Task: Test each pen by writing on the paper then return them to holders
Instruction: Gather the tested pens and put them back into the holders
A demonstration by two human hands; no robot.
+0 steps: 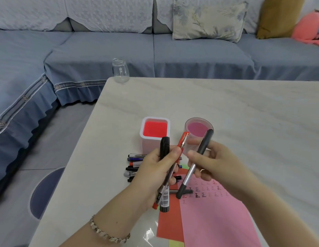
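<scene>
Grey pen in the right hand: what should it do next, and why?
Probably slip the grey pen into the pink holder: the right hand holds it above the pink paper, already full of marks, and that holder right behind looks empty.

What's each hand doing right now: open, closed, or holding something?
Left hand: closed, gripping a black marker and a red pen together.
Right hand: closed, holding a grey pen.

A home living room: a blue corner sofa [155, 50] with cushions [208, 20] behind a marble-look table [244, 113].
</scene>
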